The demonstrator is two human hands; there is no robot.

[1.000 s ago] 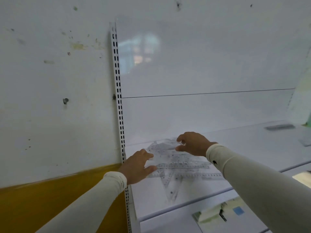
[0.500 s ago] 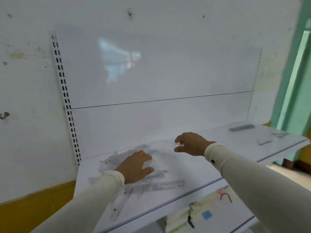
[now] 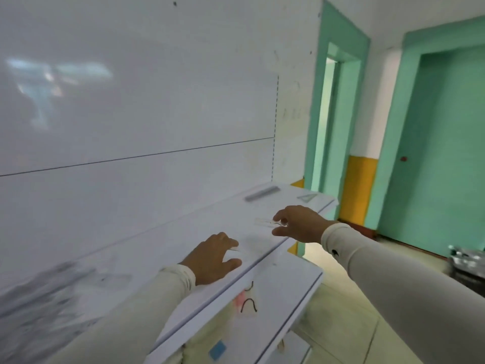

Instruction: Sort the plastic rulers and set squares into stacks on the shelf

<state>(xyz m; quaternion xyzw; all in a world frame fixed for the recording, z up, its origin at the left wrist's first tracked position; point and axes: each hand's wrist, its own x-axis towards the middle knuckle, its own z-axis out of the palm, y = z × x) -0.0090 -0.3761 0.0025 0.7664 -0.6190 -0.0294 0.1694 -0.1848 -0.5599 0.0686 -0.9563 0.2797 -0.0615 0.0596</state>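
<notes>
Lower shelf (image 3: 294, 282), nearest: white, with pale packets (image 3: 220, 334) beneath it, one bearing a blue label. Left hand (image 3: 210, 258): over the front of the upper shelf (image 3: 162, 248), fingers loosely curled with the thumb apart; a small pale sliver shows at the fingertips, and whether it is gripped cannot be told. Loose pile (image 3: 39, 306), far left on the upper shelf: clear rulers and set squares, blurred, single pieces not separable. Right hand (image 3: 299, 223): raised above the shelf's right part, thumb and forefinger pinching a small clear ruler (image 3: 265, 222) by its end, the piece clear of the surface. Farther right on the shelf: a grey ruler stack (image 3: 261, 193) near the back panel, and a set square (image 3: 306, 198) near the end, well apart. Beyond: green doors (image 3: 441, 143).
</notes>
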